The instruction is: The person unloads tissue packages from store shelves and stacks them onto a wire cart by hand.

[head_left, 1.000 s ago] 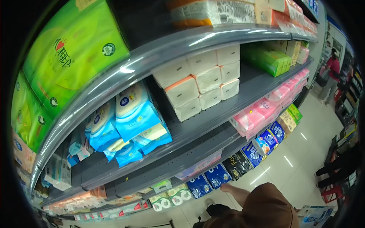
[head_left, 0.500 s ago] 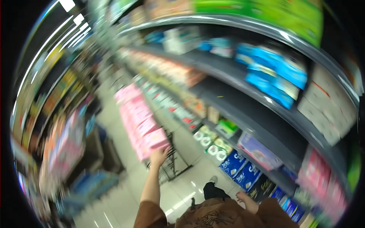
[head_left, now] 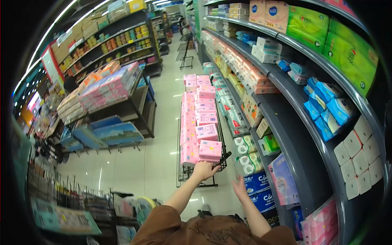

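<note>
A black wire cart (head_left: 220,134) stands in the aisle ahead of me, loaded with pink tissue packs (head_left: 204,118) in stacked rows. My left hand (head_left: 205,170) is wrapped over the cart's near end, just below the closest pink pack; part of its grip is hidden. Slightly blurred, my right hand (head_left: 239,188) hangs in the air with fingers stretched out and nothing in it. It is near the toilet roll packs (head_left: 250,162) and the blue packs marked C& (head_left: 257,183) on the low shelf.
Long grey shelves (head_left: 286,118) with tissue packs run along my right. On the left, a display table (head_left: 139,106) carries stacked paper packs, with a rack of hooks (head_left: 73,188) nearer me. Tiled floor (head_left: 163,118) lies between. Another cart (head_left: 185,53) stands farther down the aisle.
My view has swung left and steadied, so the aisle now runs straight ahead. My right hand has risen from beside my body toward the low shelf. The left stays on the cart.
</note>
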Demonstrator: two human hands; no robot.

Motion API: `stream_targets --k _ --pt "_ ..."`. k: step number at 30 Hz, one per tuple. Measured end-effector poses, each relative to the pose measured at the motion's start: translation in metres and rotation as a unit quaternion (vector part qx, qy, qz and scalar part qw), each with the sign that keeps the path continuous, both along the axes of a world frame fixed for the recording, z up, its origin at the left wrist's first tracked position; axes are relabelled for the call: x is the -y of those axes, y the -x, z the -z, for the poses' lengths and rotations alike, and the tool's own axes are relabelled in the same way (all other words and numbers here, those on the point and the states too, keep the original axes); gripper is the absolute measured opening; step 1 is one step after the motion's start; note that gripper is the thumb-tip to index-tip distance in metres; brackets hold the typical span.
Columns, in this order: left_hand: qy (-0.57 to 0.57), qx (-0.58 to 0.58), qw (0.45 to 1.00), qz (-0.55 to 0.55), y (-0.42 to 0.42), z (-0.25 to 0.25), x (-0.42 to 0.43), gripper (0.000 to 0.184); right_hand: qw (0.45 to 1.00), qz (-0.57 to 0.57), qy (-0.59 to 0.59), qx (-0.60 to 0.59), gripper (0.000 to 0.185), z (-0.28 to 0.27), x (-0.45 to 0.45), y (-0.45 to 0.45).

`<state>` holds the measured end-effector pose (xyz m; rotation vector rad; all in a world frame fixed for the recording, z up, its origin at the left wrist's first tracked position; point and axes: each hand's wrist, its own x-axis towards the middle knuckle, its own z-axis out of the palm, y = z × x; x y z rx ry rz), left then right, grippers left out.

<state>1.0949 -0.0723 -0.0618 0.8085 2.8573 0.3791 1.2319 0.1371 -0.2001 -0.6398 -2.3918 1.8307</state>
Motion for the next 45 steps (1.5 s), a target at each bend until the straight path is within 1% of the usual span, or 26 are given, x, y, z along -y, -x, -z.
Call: stream_targets --k 2,3,4,5,7,8,11,12,13,16,19,21,22,25,26,29,33,34,35,37,39,41,43,45 --pt "-0.016 -0.01 1.0 -0.001 -0.031 0.006 -0.007 0.061 0.995 0.001 -0.013 -0.102 0.074 0.031 0.006 0.024" --pt "-0.021 -0.018 1.0 -0.003 -0.045 0.009 -0.009 0.06 0.995 -0.023 0.027 -0.092 0.071 0.011 0.009 0.02" --pt "-0.022 -0.015 1.0 -0.001 -0.063 0.003 -0.013 0.06 0.993 -0.046 0.067 -0.084 0.069 -0.029 0.013 0.014" --pt "-0.02 -0.012 1.0 0.004 -0.078 0.004 -0.018 0.06 0.989 -0.069 0.108 -0.077 0.066 -0.051 0.017 0.007" --pt "-0.021 -0.009 1.0 0.012 -0.109 0.007 -0.029 0.06 0.982 -0.048 0.125 -0.131 0.062 -0.026 0.021 -0.016" --pt "-0.009 0.011 1.0 0.011 -0.125 0.005 -0.034 0.061 0.977 -0.037 0.135 -0.161 0.06 -0.015 0.019 -0.024" --pt "-0.017 -0.009 1.0 0.015 -0.17 0.007 -0.052 0.06 0.972 -0.008 0.152 -0.177 0.054 -0.017 0.011 -0.064" --pt "-0.011 0.004 1.0 0.015 -0.185 0.004 -0.059 0.06 0.973 -0.001 0.188 -0.133 0.052 -0.021 0.006 -0.078" --pt "-0.018 0.016 1.0 0.017 -0.199 0.005 -0.064 0.06 0.959 0.004 0.249 -0.138 0.051 -0.026 -0.002 -0.093" --pt "-0.02 0.018 0.999 0.04 -0.24 0.013 -0.075 0.058 0.961 -0.009 0.241 -0.133 0.052 -0.036 -0.025 -0.135" --pt "-0.025 0.017 0.997 0.066 -0.278 0.016 -0.082 0.057 0.959 -0.017 0.244 -0.143 0.052 -0.024 -0.041 -0.173" --pt "-0.028 0.019 0.995 0.091 -0.308 0.014 -0.092 0.058 0.956 0.0 0.257 -0.139 0.053 -0.028 -0.049 -0.207" --pt "-0.018 0.038 0.994 0.097 -0.321 0.014 -0.095 0.057 0.958 0.021 0.249 -0.138 0.051 -0.028 -0.05 -0.224" --pt "-0.035 0.02 0.992 0.121 -0.366 0.018 -0.102 0.055 0.972 0.038 0.176 -0.15 0.049 -0.039 -0.055 -0.278" --pt "-0.05 0.021 0.993 0.108 -0.383 0.019 -0.106 0.052 0.972 0.065 0.179 -0.14 0.049 -0.041 -0.054 -0.293" --pt "-0.078 0.023 0.993 0.083 -0.432 0.02 -0.111 0.05 0.967 0.067 0.222 -0.107 0.048 -0.029 -0.063 -0.333" --pt "-0.1 0.025 0.992 0.067 -0.489 0.016 -0.11 0.051 0.962 0.091 0.24 -0.095 0.05 -0.043 -0.056 -0.391" --pt "-0.093 0.027 0.993 0.071 -0.502 0.019 -0.108 0.051 0.955 0.105 0.266 -0.072 0.051 -0.046 -0.054 -0.408" --pt "-0.097 0.025 0.993 0.061 -0.513 0.02 -0.105 0.051 0.956 0.109 0.264 -0.064 0.051 -0.041 -0.052 -0.422" --pt "-0.104 0.02 0.992 0.062 -0.539 0.02 -0.098 0.05 0.956 0.125 0.259 -0.059 0.051 -0.058 -0.038 -0.449" --pt "-0.092 0.01 0.993 0.075 -0.561 0.026 -0.093 0.047 0.968 0.128 0.208 -0.052 0.05 -0.039 -0.035 -0.471" --pt "-0.073 0.001 0.994 0.081 -0.583 0.018 -0.084 0.046 0.981 0.083 0.163 -0.066 0.053 -0.017 -0.032 -0.494" --pt "-0.076 -0.009 0.993 0.088 -0.601 0.017 -0.074 0.045 0.983 0.072 0.146 -0.081 0.054 -0.018 -0.022 -0.512" --pt "-0.065 -0.017 0.993 0.096 -0.617 0.018 -0.063 0.045 0.982 0.071 0.154 -0.081 0.055 -0.021 -0.01 -0.528"
